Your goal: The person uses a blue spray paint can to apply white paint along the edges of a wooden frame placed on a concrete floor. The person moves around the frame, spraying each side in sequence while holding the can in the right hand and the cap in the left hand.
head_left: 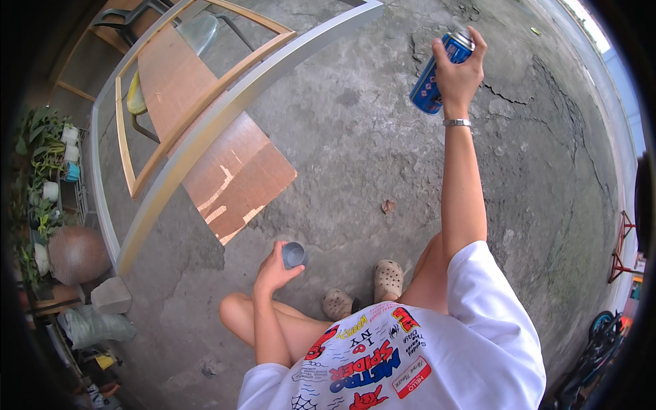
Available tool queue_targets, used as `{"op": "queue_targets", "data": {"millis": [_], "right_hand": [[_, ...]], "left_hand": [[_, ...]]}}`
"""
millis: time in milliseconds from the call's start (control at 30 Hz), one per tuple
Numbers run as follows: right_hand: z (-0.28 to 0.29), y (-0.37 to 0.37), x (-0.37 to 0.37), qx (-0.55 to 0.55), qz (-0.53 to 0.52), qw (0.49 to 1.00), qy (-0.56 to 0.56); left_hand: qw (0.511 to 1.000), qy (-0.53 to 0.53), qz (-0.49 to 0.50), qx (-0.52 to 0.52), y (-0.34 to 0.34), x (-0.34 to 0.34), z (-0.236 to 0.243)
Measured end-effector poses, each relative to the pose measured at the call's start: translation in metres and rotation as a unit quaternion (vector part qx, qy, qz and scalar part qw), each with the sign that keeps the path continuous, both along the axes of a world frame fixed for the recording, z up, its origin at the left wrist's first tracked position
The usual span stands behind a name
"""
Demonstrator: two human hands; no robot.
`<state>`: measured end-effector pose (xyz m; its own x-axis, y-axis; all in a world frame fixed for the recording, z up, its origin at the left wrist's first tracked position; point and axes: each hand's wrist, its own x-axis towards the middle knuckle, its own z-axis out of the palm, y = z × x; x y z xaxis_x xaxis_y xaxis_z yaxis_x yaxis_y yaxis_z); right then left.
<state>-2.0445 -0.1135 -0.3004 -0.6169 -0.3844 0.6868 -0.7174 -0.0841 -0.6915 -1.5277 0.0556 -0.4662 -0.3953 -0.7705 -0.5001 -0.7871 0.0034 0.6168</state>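
Observation:
Far out over the concrete floor, my right hand (459,76) is closed round a blue spray can (426,94). The can leans, its silver top pointing up and to the right. A finger lies at the top, over where the nozzle would be; the nozzle itself is hidden. Close to my knees, my left hand (275,270) grips a dark grey plastic cap (294,255), its hollow opening turned upward. Left of the can stands a silver-edged frame (225,109) with a light wooden frame (205,102) inside it. Neither hand touches these frames.
A brown wooden board (249,174) lies partly under the frames. Potted plants (44,147), a round clay pot (78,254) and a concrete block (111,296) line the left side. A dry leaf (388,206) rests on the cracked floor. A red metal stand (620,249) is at the right edge.

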Motion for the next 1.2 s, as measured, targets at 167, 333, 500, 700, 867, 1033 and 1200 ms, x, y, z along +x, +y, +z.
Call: {"op": "queue_targets", "data": {"millis": [167,333,500,700,867,1033,1200], "right_hand": [[0.008,0.023,0.028,0.036,0.095,0.994,-0.04],[0.014,0.105,0.136,0.087,0.386,0.917,-0.049],[0.013,0.195,0.161,0.198,0.51,0.831,-0.103],[-0.021,0.201,0.147,0.147,0.459,0.858,-0.179],[-0.02,0.205,0.13,0.127,0.437,0.871,-0.186],[-0.022,0.215,0.121,0.11,0.368,0.862,-0.331],[-0.003,0.212,0.09,0.03,0.218,0.863,-0.455]], "left_hand": [[1.0,-0.01,-0.015,0.009,0.001,-0.004,-0.004],[0.999,-0.036,-0.025,0.021,0.004,-0.005,-0.002],[0.995,-0.065,-0.049,0.053,0.0,-0.023,-0.002],[0.994,-0.08,-0.063,0.048,0.012,-0.024,-0.007],[0.99,-0.092,-0.076,0.071,0.008,-0.025,-0.009],[0.991,-0.086,-0.074,0.063,0.007,-0.037,-0.001],[0.994,-0.068,-0.085,0.033,0.007,-0.049,0.008]]}}
